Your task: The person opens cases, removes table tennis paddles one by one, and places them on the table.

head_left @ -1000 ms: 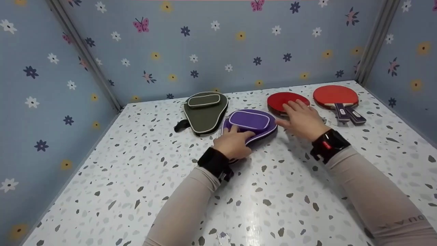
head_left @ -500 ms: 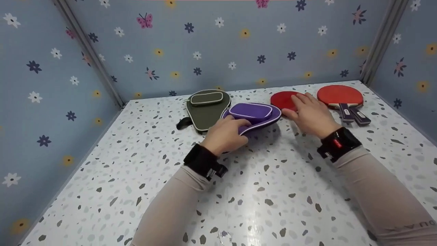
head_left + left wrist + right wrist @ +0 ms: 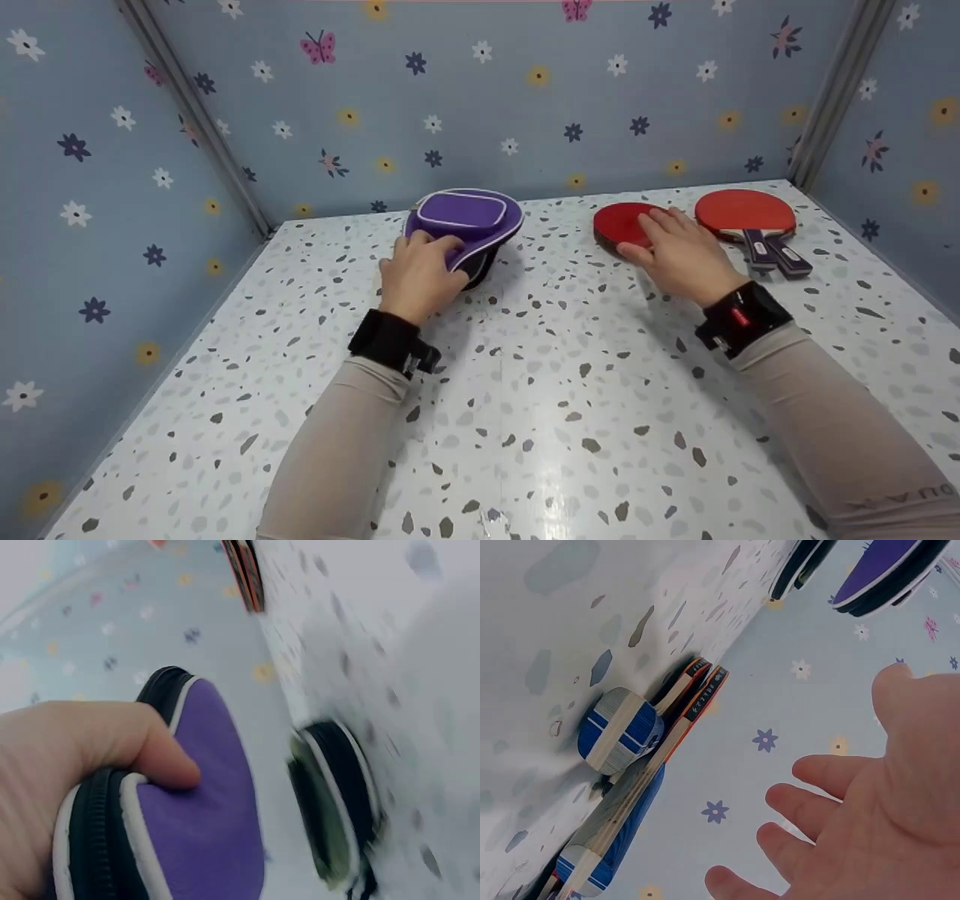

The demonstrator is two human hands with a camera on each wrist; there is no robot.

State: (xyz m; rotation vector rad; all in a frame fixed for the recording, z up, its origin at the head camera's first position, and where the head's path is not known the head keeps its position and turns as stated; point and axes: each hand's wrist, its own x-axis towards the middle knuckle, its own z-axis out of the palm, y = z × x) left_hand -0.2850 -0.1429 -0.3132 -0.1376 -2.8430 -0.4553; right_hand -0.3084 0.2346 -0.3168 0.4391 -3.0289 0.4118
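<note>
My left hand [image 3: 420, 274] grips the narrow end of a purple table tennis bat case [image 3: 461, 210] with white piping and a raised pocket. In the left wrist view the thumb presses on the case's flat purple face [image 3: 217, 840]. Below it on the table lies an olive green bat case [image 3: 337, 829], mostly hidden by the purple one in the head view. My right hand [image 3: 686, 255] hovers with spread fingers over stacked red table tennis bats [image 3: 619, 223]. In the right wrist view two bats with blue-and-wood handles [image 3: 622, 731] lie beneath it, apart from the palm.
Two more red bats [image 3: 744, 210] with dark handles lie overlapped at the back right. The speckled white table [image 3: 525, 420] meets a flowered blue back wall [image 3: 480, 97] and side walls. Metal posts [image 3: 832, 97] stand at the corners.
My left hand has lifted the purple case off the table and carried it left and back, over the olive case. My right hand shifted slightly right, then stayed over the bats.
</note>
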